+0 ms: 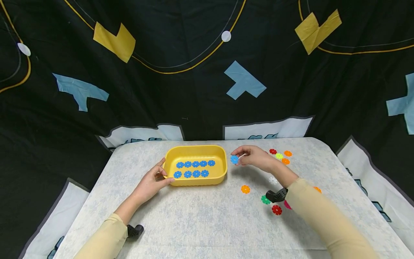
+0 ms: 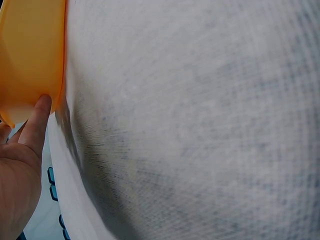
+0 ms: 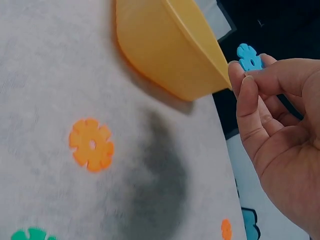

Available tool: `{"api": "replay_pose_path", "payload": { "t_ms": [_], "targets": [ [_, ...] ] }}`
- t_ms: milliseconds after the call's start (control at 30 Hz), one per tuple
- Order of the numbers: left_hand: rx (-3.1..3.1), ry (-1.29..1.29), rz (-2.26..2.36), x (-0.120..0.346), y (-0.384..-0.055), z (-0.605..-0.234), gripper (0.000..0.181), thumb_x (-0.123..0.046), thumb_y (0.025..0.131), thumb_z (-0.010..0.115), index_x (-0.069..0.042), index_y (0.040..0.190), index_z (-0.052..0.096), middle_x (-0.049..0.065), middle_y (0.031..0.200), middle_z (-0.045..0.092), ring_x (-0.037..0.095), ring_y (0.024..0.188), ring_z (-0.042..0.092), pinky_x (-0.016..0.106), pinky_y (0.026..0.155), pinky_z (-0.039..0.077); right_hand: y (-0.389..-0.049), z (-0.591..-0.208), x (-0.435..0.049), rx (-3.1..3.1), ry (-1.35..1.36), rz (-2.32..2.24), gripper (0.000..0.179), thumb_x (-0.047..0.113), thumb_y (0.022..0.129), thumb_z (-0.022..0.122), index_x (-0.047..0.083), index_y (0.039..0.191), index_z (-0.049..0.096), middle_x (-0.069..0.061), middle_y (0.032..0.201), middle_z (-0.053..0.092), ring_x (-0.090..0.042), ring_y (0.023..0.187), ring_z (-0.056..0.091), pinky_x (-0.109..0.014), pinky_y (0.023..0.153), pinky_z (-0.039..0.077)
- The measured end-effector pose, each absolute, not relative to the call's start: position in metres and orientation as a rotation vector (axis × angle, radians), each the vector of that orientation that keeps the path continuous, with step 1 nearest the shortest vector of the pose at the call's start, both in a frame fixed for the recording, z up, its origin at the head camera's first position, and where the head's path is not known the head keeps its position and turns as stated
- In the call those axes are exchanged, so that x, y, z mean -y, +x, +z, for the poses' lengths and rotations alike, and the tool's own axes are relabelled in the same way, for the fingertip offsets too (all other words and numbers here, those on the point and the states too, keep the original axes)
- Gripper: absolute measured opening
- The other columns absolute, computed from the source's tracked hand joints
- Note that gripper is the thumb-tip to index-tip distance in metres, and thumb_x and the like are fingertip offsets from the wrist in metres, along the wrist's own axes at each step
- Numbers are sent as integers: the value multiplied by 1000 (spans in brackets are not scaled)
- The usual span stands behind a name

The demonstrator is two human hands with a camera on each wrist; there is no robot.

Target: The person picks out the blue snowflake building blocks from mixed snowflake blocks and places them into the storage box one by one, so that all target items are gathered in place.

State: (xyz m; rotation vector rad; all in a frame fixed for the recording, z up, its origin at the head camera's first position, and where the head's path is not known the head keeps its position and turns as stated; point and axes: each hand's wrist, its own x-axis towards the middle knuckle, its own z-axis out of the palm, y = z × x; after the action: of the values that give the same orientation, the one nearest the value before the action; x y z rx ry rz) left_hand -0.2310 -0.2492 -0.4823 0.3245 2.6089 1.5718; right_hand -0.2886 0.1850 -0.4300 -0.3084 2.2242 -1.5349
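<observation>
A yellow plastic bin (image 1: 197, 182) stands on the table, with two rows of blue snowflake discs (image 1: 195, 164) laid out on its floor. My left hand (image 1: 153, 182) holds the bin's near left corner, thumb along the front and fingers at the left side; in the left wrist view the thumb (image 2: 37, 122) lies against the bin's wall. Just right of the bin, my right hand (image 1: 257, 158) pinches one blue snowflake disc (image 1: 234, 159) above the table. The right wrist view shows that disc (image 3: 249, 57) between thumb and fingertips.
Loose snowflake discs lie on the right side of the table: an orange disc (image 1: 245, 189), a green disc (image 1: 266, 199), a red disc (image 1: 276, 210), a yellow-green disc (image 1: 279, 156) and several others. My right forearm passes over some. A black curtain (image 1: 200, 104) hangs behind the table.
</observation>
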Motion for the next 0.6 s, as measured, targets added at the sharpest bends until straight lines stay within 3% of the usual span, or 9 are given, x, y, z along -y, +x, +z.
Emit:
{"api": "replay_pose_path", "payload": {
  "t_ms": [333, 600],
  "targets": [
    [-2616, 328, 1566, 250, -231, -484, 48, -39, 88, 82, -6, 102, 51, 7, 170, 18, 40, 136, 49, 48, 112, 42, -296, -424, -161, -2231, -391, -1521, 33, 6, 91, 67, 11, 124, 69, -12, 120, 62, -31, 105, 61, -59, 103, 48],
    [-2607, 322, 1579, 251, -233, -486, 48, -38, 88, 83, -5, 102, 51, 6, 170, 18, 39, 137, 49, 48, 112, 42, -305, -421, -145, -2205, -416, -1497, 34, 3, 92, 64, 11, 125, 68, -11, 121, 62, -41, 110, 58, -60, 105, 46]
  ]
}}
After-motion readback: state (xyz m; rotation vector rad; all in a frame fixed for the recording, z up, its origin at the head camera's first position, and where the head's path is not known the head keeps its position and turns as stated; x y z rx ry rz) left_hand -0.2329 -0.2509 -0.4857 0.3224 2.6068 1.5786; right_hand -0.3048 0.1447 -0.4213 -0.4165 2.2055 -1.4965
